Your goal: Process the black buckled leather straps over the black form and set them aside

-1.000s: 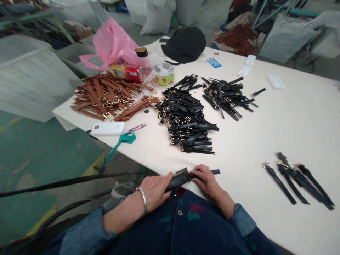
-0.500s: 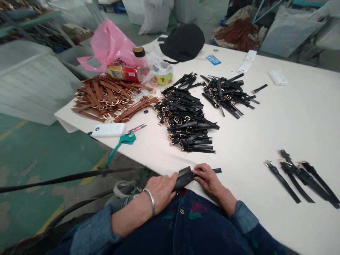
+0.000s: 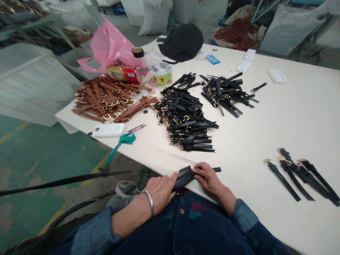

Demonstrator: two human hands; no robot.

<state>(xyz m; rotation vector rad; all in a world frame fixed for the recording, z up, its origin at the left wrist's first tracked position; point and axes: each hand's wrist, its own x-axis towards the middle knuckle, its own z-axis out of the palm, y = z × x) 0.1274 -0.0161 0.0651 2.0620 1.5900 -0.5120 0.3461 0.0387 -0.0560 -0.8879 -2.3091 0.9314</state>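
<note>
At the table's front edge my left hand [image 3: 160, 191], with a silver bracelet at the wrist, is closed around a black nozzle-like tool [image 3: 183, 177]. A grey corrugated hose [image 3: 122, 202] runs under that forearm, seemingly to the tool. My right hand [image 3: 208, 177] pinches a narrow black strap [image 3: 217, 169] against the tool's squared end. Only the strap's tail shows past my fingers; its other end is hidden. Beyond my hands lies a thick row of black buckle straps [image 3: 186, 117] with gold buckles. Several more black straps [image 3: 285, 180] lie to the right.
Brown buckle straps [image 3: 103, 97] are heaped at the left, near a white power bank [image 3: 109, 130], pink thread snips [image 3: 137, 128] and a green ribbon [image 3: 120, 143]. Another black strap pile [image 3: 225, 92] lies farther back, with a black cap [image 3: 183, 42] and pink bag [image 3: 111, 44] behind.
Both hands hold nearly the same pose, the tool and strap still together. The tool seems turned very slightly; the whole view has shifted a little.
</note>
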